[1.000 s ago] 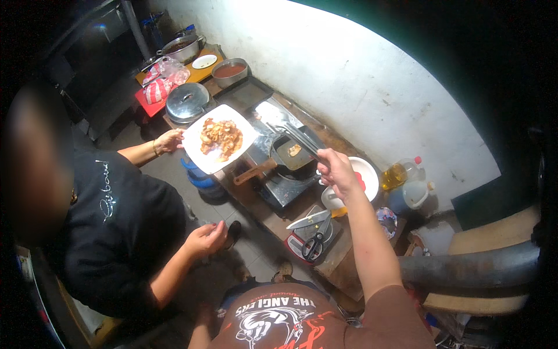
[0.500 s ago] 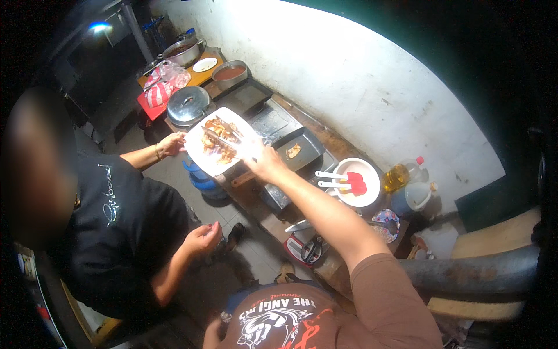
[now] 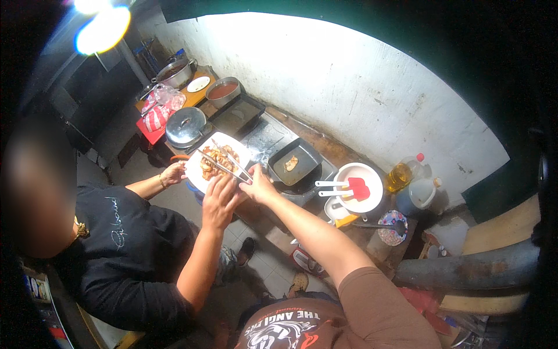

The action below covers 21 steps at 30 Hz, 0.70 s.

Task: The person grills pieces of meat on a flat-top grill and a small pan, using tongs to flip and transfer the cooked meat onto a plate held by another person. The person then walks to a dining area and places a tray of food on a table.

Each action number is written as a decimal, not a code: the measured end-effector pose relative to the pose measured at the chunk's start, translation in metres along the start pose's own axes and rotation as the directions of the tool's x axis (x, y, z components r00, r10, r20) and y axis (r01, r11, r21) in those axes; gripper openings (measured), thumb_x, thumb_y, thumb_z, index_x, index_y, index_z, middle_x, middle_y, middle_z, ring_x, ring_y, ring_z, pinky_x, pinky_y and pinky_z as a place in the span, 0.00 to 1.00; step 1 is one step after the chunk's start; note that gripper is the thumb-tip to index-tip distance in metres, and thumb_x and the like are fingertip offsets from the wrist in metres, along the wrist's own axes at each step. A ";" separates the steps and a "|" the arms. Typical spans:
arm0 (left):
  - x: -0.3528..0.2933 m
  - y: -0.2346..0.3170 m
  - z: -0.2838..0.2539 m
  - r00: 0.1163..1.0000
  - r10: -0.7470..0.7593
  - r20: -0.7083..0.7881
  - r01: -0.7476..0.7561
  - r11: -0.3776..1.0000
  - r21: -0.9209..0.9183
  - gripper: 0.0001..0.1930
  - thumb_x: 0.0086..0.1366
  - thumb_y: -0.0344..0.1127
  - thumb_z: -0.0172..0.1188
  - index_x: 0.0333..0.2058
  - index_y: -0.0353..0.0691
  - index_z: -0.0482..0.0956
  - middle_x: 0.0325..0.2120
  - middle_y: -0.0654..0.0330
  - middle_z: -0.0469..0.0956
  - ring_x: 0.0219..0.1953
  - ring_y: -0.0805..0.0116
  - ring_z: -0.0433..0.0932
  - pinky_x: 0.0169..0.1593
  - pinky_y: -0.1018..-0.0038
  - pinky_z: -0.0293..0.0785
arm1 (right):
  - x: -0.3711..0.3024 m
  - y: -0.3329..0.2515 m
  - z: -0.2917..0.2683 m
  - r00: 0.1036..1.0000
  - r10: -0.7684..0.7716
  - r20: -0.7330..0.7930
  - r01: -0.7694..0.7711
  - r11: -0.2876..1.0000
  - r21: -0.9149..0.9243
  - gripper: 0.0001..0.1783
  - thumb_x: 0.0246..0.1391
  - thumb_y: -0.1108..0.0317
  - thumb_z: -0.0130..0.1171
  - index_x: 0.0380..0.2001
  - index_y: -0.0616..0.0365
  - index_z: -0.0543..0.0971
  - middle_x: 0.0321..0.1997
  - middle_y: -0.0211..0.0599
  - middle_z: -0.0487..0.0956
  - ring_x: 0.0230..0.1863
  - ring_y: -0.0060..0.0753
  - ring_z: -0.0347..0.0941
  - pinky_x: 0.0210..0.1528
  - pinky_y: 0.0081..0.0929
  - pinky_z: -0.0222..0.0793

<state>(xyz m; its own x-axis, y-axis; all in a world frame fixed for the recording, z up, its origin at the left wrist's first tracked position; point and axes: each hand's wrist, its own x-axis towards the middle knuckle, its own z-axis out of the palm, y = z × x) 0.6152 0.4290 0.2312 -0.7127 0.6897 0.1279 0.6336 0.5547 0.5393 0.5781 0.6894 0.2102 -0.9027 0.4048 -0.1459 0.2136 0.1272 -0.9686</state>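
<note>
My right hand (image 3: 258, 187) is closed on the metal tongs (image 3: 224, 168) over a white square plate (image 3: 196, 177). Browned pieces of food (image 3: 209, 170) are heaped on the plate, and the tongs' tips are among them. A co-worker in black holds the plate's far-left edge with one hand (image 3: 172, 174). The co-worker's other hand (image 3: 218, 200) is at the plate's near edge, close to the tongs; whether it touches them I cannot tell. Right of the plate, a dark square pan (image 3: 305, 173) holds one food piece (image 3: 291, 163). My left hand is out of view.
Along the wall stand a lidded pot (image 3: 186, 125), a dark tray (image 3: 237, 116) and a round tin (image 3: 223, 92). A white bowl (image 3: 375, 200) with red spatulas (image 3: 360, 189), an oil bottle (image 3: 399, 177) and a jug (image 3: 419, 193) are to the right. A thick pipe (image 3: 465, 266) runs at the far right.
The plate has come lower and nearer, with my right hand and the tongs. The co-worker's nearer hand has risen from below to the plate's edge. My view has shifted slightly.
</note>
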 end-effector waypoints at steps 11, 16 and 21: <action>0.172 0.039 0.021 0.846 0.525 0.094 -0.492 0.701 0.516 0.15 0.57 0.39 0.54 0.45 0.50 0.76 0.53 0.64 0.75 0.49 0.61 0.75 0.52 0.61 0.70 | -0.018 0.020 -0.029 0.999 0.002 0.054 -0.012 0.984 0.179 0.50 0.37 0.62 0.74 0.60 0.57 0.56 0.42 0.44 0.74 0.40 0.39 0.74 0.48 0.35 0.71; 0.177 0.030 0.026 0.837 0.544 0.057 -0.504 0.726 0.468 0.15 0.59 0.38 0.54 0.45 0.48 0.76 0.52 0.64 0.75 0.48 0.63 0.75 0.51 0.62 0.71 | -0.135 0.058 -0.115 0.993 0.100 -0.068 -0.075 0.950 0.303 0.44 0.46 0.61 0.73 0.61 0.60 0.59 0.47 0.44 0.76 0.42 0.30 0.76 0.43 0.29 0.74; 0.176 0.042 0.020 0.851 0.526 0.001 -0.495 0.800 0.339 0.14 0.62 0.37 0.52 0.46 0.44 0.76 0.50 0.62 0.76 0.47 0.64 0.76 0.50 0.65 0.71 | -0.305 0.051 -0.207 0.840 0.457 -0.292 -0.417 0.889 0.190 0.15 0.55 0.63 0.66 0.41 0.59 0.77 0.33 0.32 0.81 0.37 0.22 0.75 0.40 0.25 0.73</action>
<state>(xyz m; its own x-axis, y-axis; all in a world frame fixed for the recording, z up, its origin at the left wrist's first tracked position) 0.5221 0.5826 0.2596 -0.2731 0.8787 0.3915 0.9616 0.2605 0.0862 0.9413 0.7601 0.2472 -0.5517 0.6628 -0.5062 0.4956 -0.2276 -0.8382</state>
